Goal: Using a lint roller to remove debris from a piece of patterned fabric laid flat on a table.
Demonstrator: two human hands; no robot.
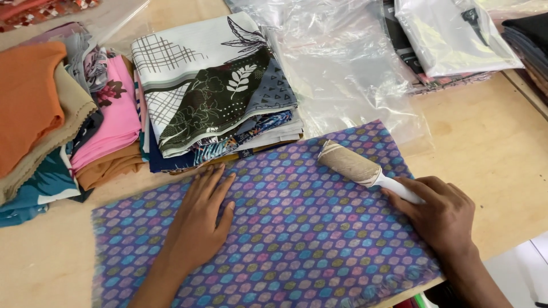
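Purple folded scarf (297,228) with a pattern of small blue, pink and olive ovals lies spread flat on the pale wooden tabletop (491,148), its long side running from the lower left toward the upper right, its frayed fringe showing at the left end and along the near right edge. My left hand (197,222) rests palm down on the cloth near its far long edge, fingers stretched out and held close together, pointing away from me; it pins the fabric flat and grasps nothing. My right hand (442,214) sits at the right end of the scarf, fingers curled tight around the white plastic handle of a lint roller (365,170). The roller's tan, paper-wrapped cylinder lies on the cloth up and to the left of my knuckles, near the scarf's far right corner, tilted so its free end points away from me. The two hands are well apart, with a broad stretch of patterned cloth between them.

Just beyond the scarf's far edge stands a stack of folded printed fabrics (217,91), topped by a cream, dark green and grey piece with leaf drawings. Left of it lie a pink folded cloth (117,122) and an orange folded cloth (28,97) among other piled textiles. Clear plastic bags (348,74) lie crumpled on the table behind the roller, and a bagged white garment (451,34) rests at the far right.
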